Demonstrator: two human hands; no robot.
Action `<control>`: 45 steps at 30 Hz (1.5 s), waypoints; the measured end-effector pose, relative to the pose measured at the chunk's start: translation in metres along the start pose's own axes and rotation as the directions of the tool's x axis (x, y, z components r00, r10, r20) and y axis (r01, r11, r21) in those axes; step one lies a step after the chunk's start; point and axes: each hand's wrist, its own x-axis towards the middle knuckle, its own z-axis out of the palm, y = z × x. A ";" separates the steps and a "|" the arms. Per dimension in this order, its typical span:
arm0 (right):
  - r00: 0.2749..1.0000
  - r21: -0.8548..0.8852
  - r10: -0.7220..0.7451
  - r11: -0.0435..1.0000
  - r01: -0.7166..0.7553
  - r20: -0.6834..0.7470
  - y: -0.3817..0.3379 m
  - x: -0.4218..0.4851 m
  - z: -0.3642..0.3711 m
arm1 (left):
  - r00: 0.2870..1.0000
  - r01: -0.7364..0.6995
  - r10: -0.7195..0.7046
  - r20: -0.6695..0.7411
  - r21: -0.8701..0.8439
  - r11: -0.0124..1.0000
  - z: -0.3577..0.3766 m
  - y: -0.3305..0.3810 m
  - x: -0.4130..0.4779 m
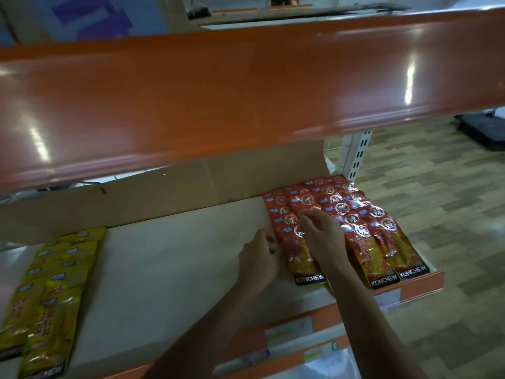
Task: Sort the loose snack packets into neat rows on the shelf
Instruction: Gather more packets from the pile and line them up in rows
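the step in hand looks like squaring the leftmost column of the glossy red foil snack packets (382, 242), which lie in overlapping rows at the right end of the white shelf board (169, 255). it is best to slide the packet flat, keep its edge parallel to its neighbours and match their overlap. the right hand (323, 236) arches over that column, fingers bent down, seemingly pinching a packet's upper part. the left hand (258, 259) sits just beside the column's left edge, fingers curled against it; i cannot tell whether it grips anything.
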 end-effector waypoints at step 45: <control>0.873 -0.623 -0.053 0.680 0.387 0.485 -0.120 -0.144 0.415 | 0.988 -0.105 0.147 -0.036 0.538 0.836 -0.316 -0.312 0.016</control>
